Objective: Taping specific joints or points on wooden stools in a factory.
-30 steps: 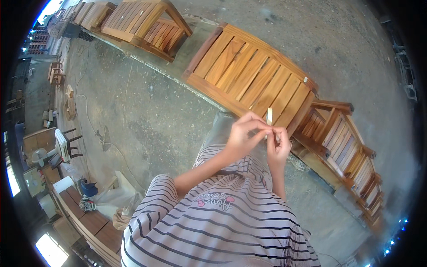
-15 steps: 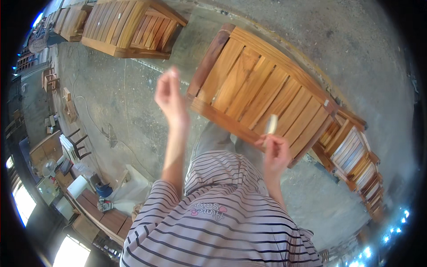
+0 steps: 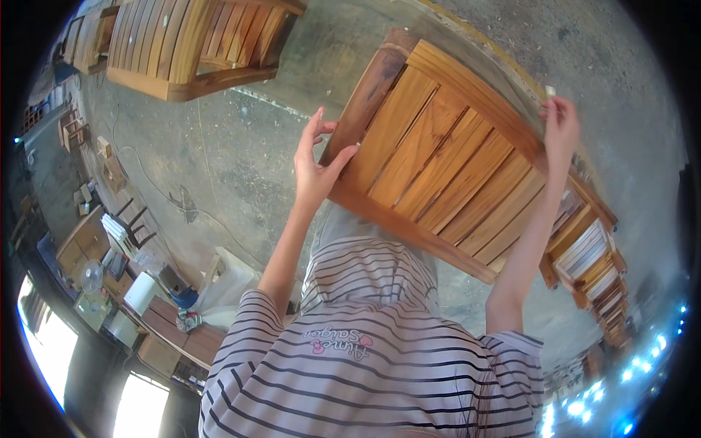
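Observation:
A slatted wooden panel [image 3: 438, 164] with a darker brown rail [image 3: 369, 95] along its left end lies tilted in front of my body. At that left end is my left hand [image 3: 315, 166], its thumb and fingers spread apart beside the dark rail. The thumb tip overlaps the panel's near left corner; whether it presses there I cannot tell. My right hand [image 3: 560, 131] is raised over the panel's far right corner. Between its fingertips it pinches a small pale piece [image 3: 550, 91], mostly hidden by the fingers. My right forearm crosses the panel's right end.
Slatted wooden furniture [image 3: 168, 47] stands at the far left. More slatted pieces [image 3: 584, 255] stretch in a row on the right. A cable [image 3: 212, 219] trails over the concrete floor. At lower left are a brown bench [image 3: 171, 321], a blue container [image 3: 185, 297] and a dark-legged stool [image 3: 131, 226].
My right hand has moved from the panel's near edge to its far right corner with the pale piece. My left hand has come down toward the dark rail, fingers spreading.

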Motion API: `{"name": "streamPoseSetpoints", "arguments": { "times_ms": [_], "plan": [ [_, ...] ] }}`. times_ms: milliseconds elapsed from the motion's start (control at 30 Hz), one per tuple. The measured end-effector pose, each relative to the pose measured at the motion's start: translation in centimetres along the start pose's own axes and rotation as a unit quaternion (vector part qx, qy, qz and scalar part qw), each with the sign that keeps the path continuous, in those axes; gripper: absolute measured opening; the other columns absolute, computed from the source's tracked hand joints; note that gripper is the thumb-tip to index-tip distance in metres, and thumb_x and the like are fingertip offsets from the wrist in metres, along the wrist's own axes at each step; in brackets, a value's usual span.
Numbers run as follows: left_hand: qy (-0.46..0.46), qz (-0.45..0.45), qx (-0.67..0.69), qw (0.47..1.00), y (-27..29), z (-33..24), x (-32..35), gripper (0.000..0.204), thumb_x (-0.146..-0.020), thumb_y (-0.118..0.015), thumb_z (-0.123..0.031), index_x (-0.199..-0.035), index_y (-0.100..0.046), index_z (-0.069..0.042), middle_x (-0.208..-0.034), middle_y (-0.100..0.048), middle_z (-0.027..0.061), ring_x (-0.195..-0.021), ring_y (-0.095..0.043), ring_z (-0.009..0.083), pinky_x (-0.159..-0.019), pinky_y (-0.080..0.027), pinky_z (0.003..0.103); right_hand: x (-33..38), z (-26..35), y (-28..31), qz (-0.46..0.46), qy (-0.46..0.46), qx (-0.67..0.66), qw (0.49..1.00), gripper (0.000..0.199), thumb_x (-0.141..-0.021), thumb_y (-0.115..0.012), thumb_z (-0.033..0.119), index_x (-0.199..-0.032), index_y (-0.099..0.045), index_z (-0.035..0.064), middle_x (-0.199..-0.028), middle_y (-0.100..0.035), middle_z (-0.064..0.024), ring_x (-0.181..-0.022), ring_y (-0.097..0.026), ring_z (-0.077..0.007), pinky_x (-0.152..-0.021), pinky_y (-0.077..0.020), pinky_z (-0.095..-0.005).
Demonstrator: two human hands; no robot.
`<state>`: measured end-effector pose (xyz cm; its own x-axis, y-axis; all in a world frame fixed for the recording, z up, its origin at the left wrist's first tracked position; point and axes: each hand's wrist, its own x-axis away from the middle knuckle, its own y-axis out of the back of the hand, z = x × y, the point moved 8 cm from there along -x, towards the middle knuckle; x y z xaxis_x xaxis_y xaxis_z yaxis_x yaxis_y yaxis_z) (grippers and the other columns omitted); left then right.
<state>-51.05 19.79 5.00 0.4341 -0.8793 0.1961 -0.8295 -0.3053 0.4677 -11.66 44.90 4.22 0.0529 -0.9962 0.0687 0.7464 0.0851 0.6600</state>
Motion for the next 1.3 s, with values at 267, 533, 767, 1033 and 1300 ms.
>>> {"name": "streamPoseSetpoints", "arguments": {
  "times_ms": [267,533,767,1033,1300],
  "plan": [
    [0.047,0.043,0.101,0.993,-1.6,1.4,-1.9,0.08,-0.082,-0.073,-0.007,-0.148,-0.028,-0.007,-0.127,-0.055,0.0121,-0.114,-0.054,0.022,-0.093,-0.045,0.036,-0.6,-3.9,-7.0,0.253,-0.124,-0.028,0.959,0.015,-0.092,-0.058,0.01,-0.102,-0.062,-0.0003,-0.084,-0.068,-0.0088,-0.079,-0.064,-0.0137,-0.07,-0.0475,-0.0257],
    [0.059,0.101,0.215,0.97,-0.6,3.7,0.6,0.098,-0.076,-0.081,-0.011,-0.151,-0.018,-0.007,-0.13,-0.053,0.017,-0.121,-0.05,0.022,-0.098,-0.043,0.036,-1.4,-4.2,-6.0,0.22,-0.105,-0.021,0.97,0.015,-0.093,-0.059,0.012,-0.101,-0.062,-0.0004,-0.084,-0.069,-0.0057,-0.081,-0.062,-0.0116,-0.077,-0.0459,-0.0264],
    [0.092,0.111,0.155,0.977,-0.8,4.1,0.6,0.097,-0.076,-0.082,-0.019,-0.15,-0.021,-0.007,-0.115,-0.062,0.0179,-0.102,-0.062,0.0231,-0.092,-0.047,0.035,-1.1,-1.8,-6.6,0.247,-0.12,0.017,0.961,0.016,-0.092,-0.061,0.015,-0.098,-0.063,0.0006,-0.082,-0.067,-0.0033,-0.081,-0.061,-0.0097,-0.078,-0.0444,-0.0248],
    [0.146,0.138,0.174,0.964,0.3,6.1,6.7,0.079,-0.089,-0.066,-0.013,-0.151,-0.018,-0.01,-0.116,-0.061,0.0151,-0.104,-0.059,0.0167,-0.088,-0.047,0.03,6.1,0.5,-4.5,0.224,-0.075,-0.013,0.972,0.011,-0.091,-0.06,0.012,-0.097,-0.063,0.0038,-0.082,-0.065,-0.0019,-0.078,-0.059,-0.0083,-0.068,-0.0447,-0.0238],
    [0.117,-0.068,0.166,0.977,5.7,9.3,1.7,0.036,-0.094,-0.063,-0.019,-0.124,-0.06,0.0,-0.121,-0.063,0.0167,-0.108,-0.06,0.0184,-0.096,-0.044,0.032,17.9,8.4,-4.1,0.119,-0.138,-0.019,0.983,0.007,-0.09,-0.058,0.008,-0.093,-0.059,0.0016,-0.079,-0.065,-0.0111,-0.069,-0.065,-0.0181,-0.058,-0.0468,-0.0312]
  ]
}}
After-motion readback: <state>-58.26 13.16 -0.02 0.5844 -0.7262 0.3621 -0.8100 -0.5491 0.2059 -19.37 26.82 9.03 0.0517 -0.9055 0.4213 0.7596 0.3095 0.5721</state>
